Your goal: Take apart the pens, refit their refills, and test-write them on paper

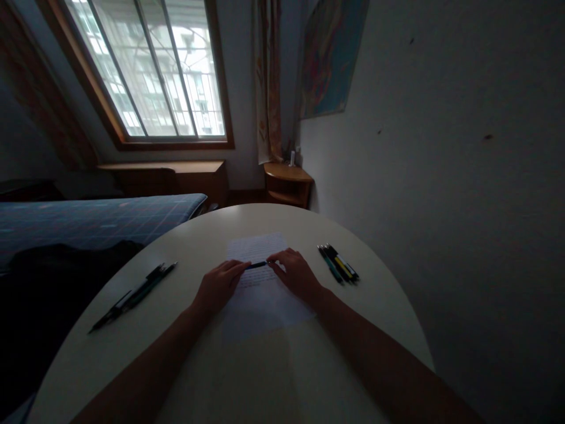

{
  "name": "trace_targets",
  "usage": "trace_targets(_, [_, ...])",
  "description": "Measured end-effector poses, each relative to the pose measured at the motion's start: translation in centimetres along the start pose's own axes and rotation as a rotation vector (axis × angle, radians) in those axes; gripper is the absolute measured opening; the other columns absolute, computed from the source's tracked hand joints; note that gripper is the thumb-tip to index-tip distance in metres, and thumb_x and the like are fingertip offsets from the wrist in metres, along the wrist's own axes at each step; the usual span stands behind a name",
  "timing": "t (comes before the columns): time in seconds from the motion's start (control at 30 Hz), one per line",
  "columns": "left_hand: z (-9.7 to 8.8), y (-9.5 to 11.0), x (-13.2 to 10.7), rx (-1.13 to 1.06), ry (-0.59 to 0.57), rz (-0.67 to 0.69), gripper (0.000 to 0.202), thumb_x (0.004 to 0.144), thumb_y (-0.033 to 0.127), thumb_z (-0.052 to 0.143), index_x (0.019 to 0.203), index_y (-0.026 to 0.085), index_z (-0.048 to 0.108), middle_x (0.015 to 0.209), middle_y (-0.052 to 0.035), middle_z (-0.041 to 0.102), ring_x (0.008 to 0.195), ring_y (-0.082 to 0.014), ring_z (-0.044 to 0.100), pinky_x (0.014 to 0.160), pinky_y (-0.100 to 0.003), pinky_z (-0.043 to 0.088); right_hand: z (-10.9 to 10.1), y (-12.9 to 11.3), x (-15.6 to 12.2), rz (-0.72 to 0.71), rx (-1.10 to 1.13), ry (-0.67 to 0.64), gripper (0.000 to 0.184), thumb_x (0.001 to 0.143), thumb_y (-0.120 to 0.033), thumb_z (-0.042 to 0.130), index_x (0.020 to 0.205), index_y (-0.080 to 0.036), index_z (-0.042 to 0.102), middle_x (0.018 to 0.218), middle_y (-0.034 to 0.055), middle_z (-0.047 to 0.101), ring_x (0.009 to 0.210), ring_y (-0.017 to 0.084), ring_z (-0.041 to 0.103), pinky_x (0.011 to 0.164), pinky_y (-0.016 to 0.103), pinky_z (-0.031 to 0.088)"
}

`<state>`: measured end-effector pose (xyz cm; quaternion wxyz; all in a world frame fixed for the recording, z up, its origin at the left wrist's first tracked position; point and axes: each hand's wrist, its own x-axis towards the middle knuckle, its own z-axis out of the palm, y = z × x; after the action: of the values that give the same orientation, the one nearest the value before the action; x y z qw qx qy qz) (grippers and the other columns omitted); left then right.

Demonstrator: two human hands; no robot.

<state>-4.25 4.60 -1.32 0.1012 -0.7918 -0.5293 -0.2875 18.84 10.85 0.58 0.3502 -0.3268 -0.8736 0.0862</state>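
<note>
A dark pen (256, 265) is held level between my two hands, above a sheet of paper (265, 318) with lines of writing on it. My left hand (224, 281) pinches the pen's left end. At its right end, the fingertips of my right hand (292, 269) close on the tip. To the right of the paper lies a group of several pens (339, 264), side by side, one with a yellow part. More pens (135, 295), dark and green, lie in a slanting row to the left.
The round pale table (375, 330) stands close to a white wall (463, 206) on the right. Beyond its left edge are a bed with a checked cover (110, 215) and a black cloth (66, 294). A wooden corner stand (289, 172) is behind the table.
</note>
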Motion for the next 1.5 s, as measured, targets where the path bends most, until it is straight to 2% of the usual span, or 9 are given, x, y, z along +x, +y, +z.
trace_targets(0.3, [-0.09, 0.04, 0.0, -0.029, 0.003, 0.016, 0.031, 0.097, 0.025, 0.043, 0.118, 0.026, 0.065, 0.107, -0.0044, 0.071, 0.091, -0.0167, 0.068, 0.08, -0.029, 0.056, -0.08, 0.07, -0.08, -0.019, 0.036, 0.014, 0.009, 0.091, -0.02, 0.06, 0.096, -0.021, 0.068, 0.095, 0.0038, 0.073, 0.093, 0.018, 0.063, 0.089, 0.033, 0.044])
trace_targets(0.47, [-0.02, 0.04, -0.07, -0.058, -0.017, 0.001, 0.033, 0.096, 0.021, 0.042, 0.122, 0.024, 0.063, 0.112, -0.0055, 0.069, 0.094, -0.0175, 0.068, 0.082, -0.03, 0.056, -0.05, 0.22, -0.09, -0.016, 0.066, 0.047, 0.007, 0.089, -0.02, 0.063, 0.093, -0.02, 0.069, 0.092, 0.0035, 0.073, 0.09, 0.018, 0.063, 0.087, 0.032, 0.045])
trace_targets(0.93, [-0.02, 0.11, -0.15, -0.15, -0.054, 0.041, 0.041, 0.093, 0.012, 0.037, 0.127, 0.024, 0.058, 0.108, -0.0061, 0.068, 0.092, -0.0157, 0.067, 0.081, -0.028, 0.055, -0.47, 0.53, -0.03, -0.105, 0.182, 0.078, 0.008, 0.09, -0.025, 0.063, 0.093, -0.023, 0.07, 0.092, 0.0029, 0.073, 0.091, 0.016, 0.063, 0.087, 0.032, 0.049])
trace_targets(1.27, [-0.24, 0.19, -0.07, -0.133, 0.04, 0.101, 0.035, 0.097, 0.02, 0.042, 0.126, 0.024, 0.06, 0.108, -0.0083, 0.067, 0.095, -0.017, 0.064, 0.082, -0.029, 0.055, -0.53, 0.4, -0.07, 0.018, 0.167, 0.016, 0.015, 0.092, -0.032, 0.061, 0.095, -0.021, 0.07, 0.088, 0.0034, 0.071, 0.08, 0.015, 0.063, 0.079, 0.029, 0.046])
trace_targets(1.5, [-0.33, 0.45, 0.13, -0.078, 0.01, 0.14, 0.043, 0.095, 0.013, 0.041, 0.132, 0.028, 0.055, 0.106, -0.0067, 0.065, 0.094, -0.0171, 0.06, 0.082, -0.031, 0.054, -0.18, 0.29, -0.03, 0.042, 0.107, -0.041, 0.015, 0.094, -0.029, 0.057, 0.093, -0.018, 0.067, 0.087, 0.0035, 0.07, 0.08, 0.015, 0.061, 0.078, 0.028, 0.043])
